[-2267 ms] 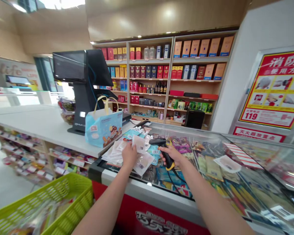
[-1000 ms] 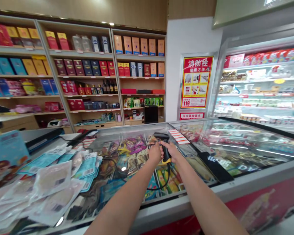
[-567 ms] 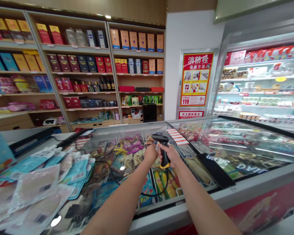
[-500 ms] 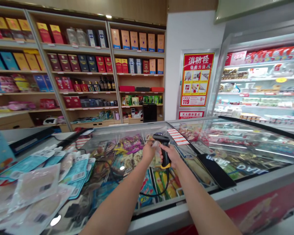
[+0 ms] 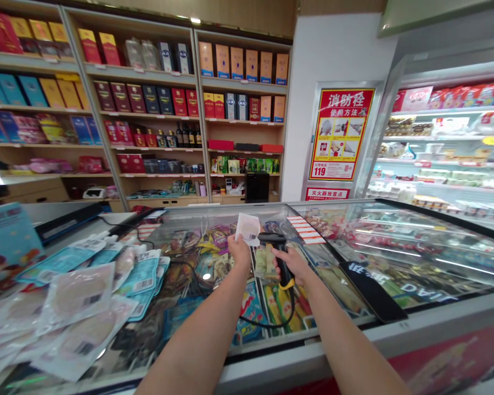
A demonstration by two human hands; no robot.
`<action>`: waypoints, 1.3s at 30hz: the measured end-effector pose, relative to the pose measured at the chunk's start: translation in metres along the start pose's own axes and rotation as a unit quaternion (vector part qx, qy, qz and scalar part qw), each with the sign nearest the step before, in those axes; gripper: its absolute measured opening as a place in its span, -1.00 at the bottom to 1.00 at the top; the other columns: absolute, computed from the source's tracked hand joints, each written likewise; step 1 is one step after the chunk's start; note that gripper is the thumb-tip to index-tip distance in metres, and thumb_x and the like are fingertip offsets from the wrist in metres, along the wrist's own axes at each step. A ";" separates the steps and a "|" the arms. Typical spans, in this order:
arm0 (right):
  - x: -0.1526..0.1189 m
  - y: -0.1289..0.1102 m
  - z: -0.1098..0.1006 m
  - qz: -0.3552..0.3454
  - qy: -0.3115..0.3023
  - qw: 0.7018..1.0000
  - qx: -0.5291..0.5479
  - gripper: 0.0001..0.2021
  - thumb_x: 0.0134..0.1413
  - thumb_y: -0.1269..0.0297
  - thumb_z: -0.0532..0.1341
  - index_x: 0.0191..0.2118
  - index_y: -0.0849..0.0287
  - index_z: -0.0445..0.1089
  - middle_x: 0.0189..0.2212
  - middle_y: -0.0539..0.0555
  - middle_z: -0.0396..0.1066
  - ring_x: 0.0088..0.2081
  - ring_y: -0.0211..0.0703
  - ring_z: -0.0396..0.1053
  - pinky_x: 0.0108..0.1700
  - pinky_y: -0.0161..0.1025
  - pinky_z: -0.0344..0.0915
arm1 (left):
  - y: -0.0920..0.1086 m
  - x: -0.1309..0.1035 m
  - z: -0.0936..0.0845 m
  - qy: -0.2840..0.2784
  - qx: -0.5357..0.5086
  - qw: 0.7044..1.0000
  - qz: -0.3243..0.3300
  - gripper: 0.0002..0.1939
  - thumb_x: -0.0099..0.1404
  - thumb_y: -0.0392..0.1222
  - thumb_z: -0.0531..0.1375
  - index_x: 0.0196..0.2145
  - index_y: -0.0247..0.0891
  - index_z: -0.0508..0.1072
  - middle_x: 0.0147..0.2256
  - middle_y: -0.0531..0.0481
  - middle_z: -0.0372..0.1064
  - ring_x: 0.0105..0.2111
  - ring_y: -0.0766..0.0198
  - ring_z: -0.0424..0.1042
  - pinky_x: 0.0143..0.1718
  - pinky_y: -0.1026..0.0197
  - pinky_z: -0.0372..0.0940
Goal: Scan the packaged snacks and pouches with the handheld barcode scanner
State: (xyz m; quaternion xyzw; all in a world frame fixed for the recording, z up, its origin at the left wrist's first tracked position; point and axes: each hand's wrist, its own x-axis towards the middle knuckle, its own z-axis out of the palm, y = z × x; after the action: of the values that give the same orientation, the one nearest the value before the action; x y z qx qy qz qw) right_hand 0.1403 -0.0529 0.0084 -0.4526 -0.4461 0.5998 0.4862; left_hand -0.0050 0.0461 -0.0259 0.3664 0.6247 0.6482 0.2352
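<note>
My left hand (image 5: 240,250) is closed on the lower left edge of a small clear packet (image 5: 247,228), held upright with its barcode label facing me. Wrapped round the grip of a black and yellow barcode scanner (image 5: 285,263) is my right hand (image 5: 291,262). The scanner's head points left, close beside the packet's lower right corner. Its black cable (image 5: 293,307) loops down over the freezer's glass top. Several similar clear packets (image 5: 80,293) lie piled at the left, with blue packets (image 5: 142,282) among them.
Under my arms is a chest freezer (image 5: 267,357) with bagged food beneath its glass. A black panel (image 5: 372,291) lies on the glass to the right. Boxed goods fill the shelves (image 5: 160,117) behind, and a lit fridge (image 5: 444,159) stands at the right.
My left hand has raised and turned the packet, so its face and label now show. The scanner has shifted slightly right and down. The view has turned a little to the left.
</note>
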 end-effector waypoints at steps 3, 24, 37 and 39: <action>-0.001 0.000 0.000 0.008 -0.006 1.000 -0.002 -0.65 -0.13 0.09 0.38 -0.39 0.15 0.22 -0.67 -0.11 0.30 -0.69 -0.33 0.22 -0.68 -0.32 0.27 | 0.002 -0.001 -0.002 0.002 -0.008 1.000 -0.011 -0.88 0.31 -0.20 0.01 -0.27 -0.24 0.30 -0.28 -0.08 0.44 -0.28 0.23 0.46 -0.20 0.20 0.34; 0.005 0.001 0.020 0.030 -0.058 0.998 0.024 -0.66 -0.10 0.10 0.36 -0.28 0.16 0.28 -0.67 -0.12 0.32 -0.69 -0.31 0.24 -0.65 -0.33 0.28 | 0.020 0.009 -0.033 0.042 -0.059 0.997 -0.021 -0.95 0.21 -0.24 0.09 -0.40 -0.25 0.31 -0.42 0.00 0.37 -0.37 0.24 0.42 -0.23 0.19 0.32; -0.006 -0.001 0.175 0.050 -0.206 0.977 -0.007 -0.67 -0.12 0.10 0.36 -0.39 0.17 0.24 -0.70 -0.13 0.29 -0.71 -0.35 0.21 -0.66 -0.35 0.22 | 0.025 0.054 -0.231 0.159 0.050 0.983 0.077 -0.72 0.20 -0.19 0.05 -0.19 -0.32 0.43 -0.23 -0.18 0.47 -0.17 0.10 0.45 -0.07 0.08 0.32; -0.008 0.004 0.200 0.054 -0.229 0.972 -0.005 -0.67 -0.11 0.11 0.36 -0.35 0.17 0.24 -0.70 -0.13 0.30 -0.71 -0.36 0.21 -0.66 -0.36 0.23 | 0.023 0.057 -0.266 0.183 0.079 0.976 0.091 -0.71 0.21 -0.17 0.04 -0.17 -0.31 0.43 -0.20 -0.18 0.47 -0.13 0.08 0.44 -0.03 0.06 0.30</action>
State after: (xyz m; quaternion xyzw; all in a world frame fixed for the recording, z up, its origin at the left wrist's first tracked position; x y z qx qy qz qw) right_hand -0.0546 -0.0803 0.0438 -0.3291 -0.5234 0.7106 0.3358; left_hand -0.2409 -0.0827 0.0200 0.3141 0.6701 0.6720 0.0269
